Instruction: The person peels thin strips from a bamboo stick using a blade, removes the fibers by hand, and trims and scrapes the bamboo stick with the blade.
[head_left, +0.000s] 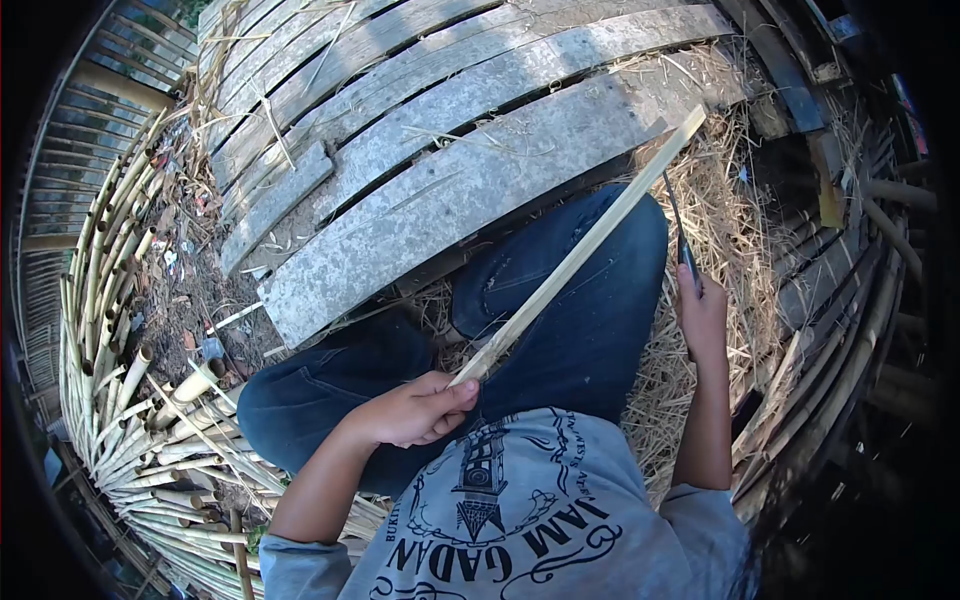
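Observation:
My left hand (425,408) is closed on the near end of a long, pale bamboo strip (585,247). The strip slants up and to the right across my thigh, its far end over the litter of shavings beside the planks. At the right, my right hand (702,312) is wrapped around the dark handle of a knife (677,222). Its thin blade points upward and lies just right of the strip's upper part; whether the two touch I cannot tell.
Worn wooden planks (430,220) form a low platform in front of my knees. A loose short board (278,205) lies on it. Bamboo shavings (730,215) cover the ground at my right. Many bamboo poles (110,290) are stacked at the left, and more poles and boards (830,330) line the right.

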